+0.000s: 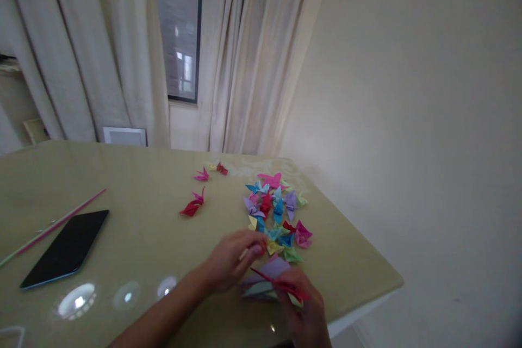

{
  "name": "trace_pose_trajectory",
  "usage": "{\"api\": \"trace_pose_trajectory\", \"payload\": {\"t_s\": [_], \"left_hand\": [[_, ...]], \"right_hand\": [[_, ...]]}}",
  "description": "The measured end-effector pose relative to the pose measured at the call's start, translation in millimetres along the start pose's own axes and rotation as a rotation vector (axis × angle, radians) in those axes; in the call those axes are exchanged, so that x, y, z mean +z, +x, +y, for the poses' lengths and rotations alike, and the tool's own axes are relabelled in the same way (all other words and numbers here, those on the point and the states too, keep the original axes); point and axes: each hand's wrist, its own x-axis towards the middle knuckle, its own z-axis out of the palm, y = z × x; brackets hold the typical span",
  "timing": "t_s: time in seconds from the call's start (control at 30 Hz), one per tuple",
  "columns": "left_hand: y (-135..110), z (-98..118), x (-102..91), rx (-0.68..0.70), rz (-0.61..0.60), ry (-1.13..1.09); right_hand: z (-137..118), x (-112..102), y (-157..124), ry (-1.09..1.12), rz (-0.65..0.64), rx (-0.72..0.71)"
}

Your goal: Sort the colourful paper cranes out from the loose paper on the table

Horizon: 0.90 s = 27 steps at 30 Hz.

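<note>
My left hand (230,263) is low at the table's near edge, its fingers curled together by the near end of a pile of small folded paper figures (277,212) in pink, blue, purple, yellow and green. What the fingertips pinch is too small to make out. My right hand (304,310) is just to the right and nearer, closed on a thin red folded paper (275,281). Under both hands lies a small stack of paper sheets (274,268), lavender on top with green below.
The beige glossy table (142,239) ends close to the right of the pile. A dark red figure (191,206), a pink one (202,175) and a red one (221,168) lie apart. A black phone (67,248) and a pink stick (57,224) lie left. Curtains and a window stand behind.
</note>
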Motion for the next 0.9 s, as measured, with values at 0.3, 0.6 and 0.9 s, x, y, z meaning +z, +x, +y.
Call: {"api": "trace_pose_trajectory", "payload": {"t_s": [0.3, 0.6, 0.9], "left_hand": [[-11, 14, 49.7, -0.097, -0.174, 0.157], [-15, 15, 56.0, -0.225, -0.327, 0.543], [-17, 7, 68.0, -0.158, -0.377, 0.536]], "right_hand": [[13, -17, -1, -0.101, 0.043, 0.044], [27, -29, 8, -0.026, 0.068, 0.224], [28, -22, 11, -0.043, 0.034, 0.336]]}}
